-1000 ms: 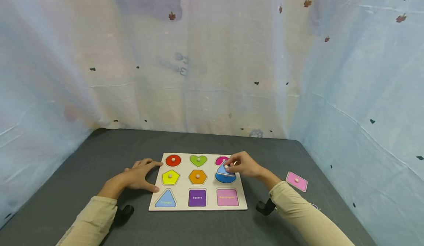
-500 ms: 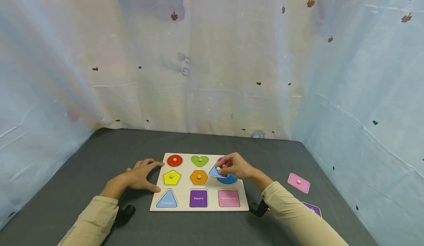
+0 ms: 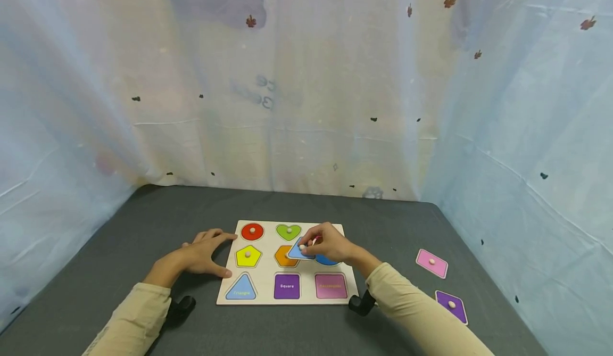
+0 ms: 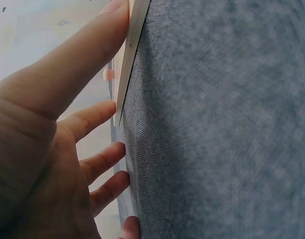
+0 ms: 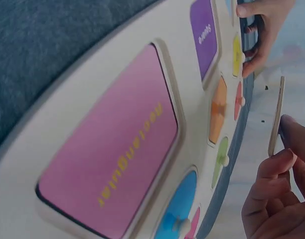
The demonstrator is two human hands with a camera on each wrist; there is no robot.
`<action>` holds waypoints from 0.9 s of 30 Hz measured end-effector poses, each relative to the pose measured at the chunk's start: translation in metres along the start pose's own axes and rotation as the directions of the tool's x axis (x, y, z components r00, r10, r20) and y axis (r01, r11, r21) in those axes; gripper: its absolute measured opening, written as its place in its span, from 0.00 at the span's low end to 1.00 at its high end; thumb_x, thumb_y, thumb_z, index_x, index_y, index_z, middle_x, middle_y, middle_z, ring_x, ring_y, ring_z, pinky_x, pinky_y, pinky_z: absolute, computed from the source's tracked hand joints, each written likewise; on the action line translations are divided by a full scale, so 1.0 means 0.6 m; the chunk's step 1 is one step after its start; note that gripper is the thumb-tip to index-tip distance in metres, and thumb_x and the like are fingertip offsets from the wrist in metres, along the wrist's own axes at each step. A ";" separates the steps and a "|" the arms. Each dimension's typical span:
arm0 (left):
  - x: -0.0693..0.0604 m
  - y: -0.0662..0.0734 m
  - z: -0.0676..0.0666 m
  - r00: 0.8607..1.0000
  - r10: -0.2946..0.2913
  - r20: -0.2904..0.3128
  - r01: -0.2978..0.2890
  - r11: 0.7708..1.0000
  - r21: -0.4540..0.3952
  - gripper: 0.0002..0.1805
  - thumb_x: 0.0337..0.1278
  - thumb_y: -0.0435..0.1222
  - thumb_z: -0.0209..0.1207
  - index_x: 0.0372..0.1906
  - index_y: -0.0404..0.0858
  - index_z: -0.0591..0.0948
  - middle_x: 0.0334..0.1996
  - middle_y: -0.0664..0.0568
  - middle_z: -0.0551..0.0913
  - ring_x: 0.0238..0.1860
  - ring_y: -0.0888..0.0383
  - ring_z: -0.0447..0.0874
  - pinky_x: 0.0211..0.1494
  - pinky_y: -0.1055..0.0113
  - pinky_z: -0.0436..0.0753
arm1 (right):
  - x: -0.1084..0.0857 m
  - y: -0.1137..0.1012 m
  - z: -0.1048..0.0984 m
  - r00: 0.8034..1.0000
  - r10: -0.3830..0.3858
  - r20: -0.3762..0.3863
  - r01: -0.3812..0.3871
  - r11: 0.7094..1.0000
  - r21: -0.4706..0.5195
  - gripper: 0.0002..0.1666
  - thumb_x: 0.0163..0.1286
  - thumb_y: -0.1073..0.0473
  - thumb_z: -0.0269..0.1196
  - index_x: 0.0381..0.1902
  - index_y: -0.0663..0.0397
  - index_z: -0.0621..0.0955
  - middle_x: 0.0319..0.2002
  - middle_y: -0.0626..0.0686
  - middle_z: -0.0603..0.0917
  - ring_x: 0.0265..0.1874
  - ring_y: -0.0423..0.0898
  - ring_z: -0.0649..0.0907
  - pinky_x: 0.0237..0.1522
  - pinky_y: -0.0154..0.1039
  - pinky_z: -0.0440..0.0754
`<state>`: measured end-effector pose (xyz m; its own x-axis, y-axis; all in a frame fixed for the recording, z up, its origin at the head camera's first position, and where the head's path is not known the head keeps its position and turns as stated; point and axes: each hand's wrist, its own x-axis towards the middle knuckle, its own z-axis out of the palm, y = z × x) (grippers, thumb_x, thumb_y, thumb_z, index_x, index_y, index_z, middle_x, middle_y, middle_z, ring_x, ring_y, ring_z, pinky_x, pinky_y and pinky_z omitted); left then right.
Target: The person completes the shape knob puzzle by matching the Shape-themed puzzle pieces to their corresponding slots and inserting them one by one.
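A wooden puzzle board (image 3: 306,281) lies on the dark table, its lower-row recesses for triangle (image 3: 241,288), square (image 3: 287,287) and rectangle (image 3: 330,287) without pieces. The right hand (image 3: 330,244) pinches a blue triangle piece (image 3: 298,252) by its knob, above the board, partly covering the orange hexagon (image 3: 282,257). In the right wrist view this piece (image 5: 276,119) is seen edge-on, raised off the board. The left hand (image 3: 203,255) rests thumb and index finger at the board's left edge, fingers spread; the left wrist view shows the hand (image 4: 58,134) touching that edge (image 4: 127,64).
A pink rectangle piece (image 3: 432,264) and a purple square piece (image 3: 451,307) lie on the table (image 3: 383,223) right of the board. Red circle (image 3: 252,232), green heart (image 3: 289,232) and yellow pentagon (image 3: 248,257) sit in the board. Curtains hang behind.
The right hand has carried the triangle piece leftward, from over the blue oval to beside and over the orange hexagon. The purple square has come into full view. The left hand stays at the board's edge.
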<state>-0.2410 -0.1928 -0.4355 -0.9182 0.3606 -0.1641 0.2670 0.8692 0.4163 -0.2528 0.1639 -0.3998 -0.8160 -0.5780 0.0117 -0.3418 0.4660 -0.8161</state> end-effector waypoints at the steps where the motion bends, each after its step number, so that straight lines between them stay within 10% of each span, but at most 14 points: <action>1: 0.000 0.000 0.000 1.000 0.000 0.000 0.000 1.000 -0.001 0.55 0.39 0.60 0.76 0.75 0.47 0.66 0.73 0.34 0.61 0.71 0.28 0.57 0.58 0.18 0.59 | 0.000 0.000 0.003 1.000 0.003 0.003 -0.003 1.000 0.003 0.08 0.68 0.65 0.68 0.42 0.64 0.88 0.34 0.60 0.82 0.26 0.44 0.75 0.31 0.29 0.72; 27: 0.000 0.006 -0.005 1.000 -0.012 0.007 0.012 1.000 0.005 0.55 0.40 0.59 0.76 0.75 0.46 0.66 0.72 0.33 0.60 0.70 0.27 0.56 0.59 0.16 0.57 | 0.018 -0.030 0.049 0.998 -0.011 0.068 0.009 0.999 0.037 0.06 0.64 0.68 0.70 0.38 0.67 0.87 0.29 0.51 0.79 0.29 0.40 0.74 0.31 0.27 0.73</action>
<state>-0.2406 -0.1907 -0.4311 -0.9192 0.3527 -0.1753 0.2576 0.8750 0.4099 -0.2415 0.1297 -0.4022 -0.7787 -0.6271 -0.0184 -0.3313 0.4361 -0.8367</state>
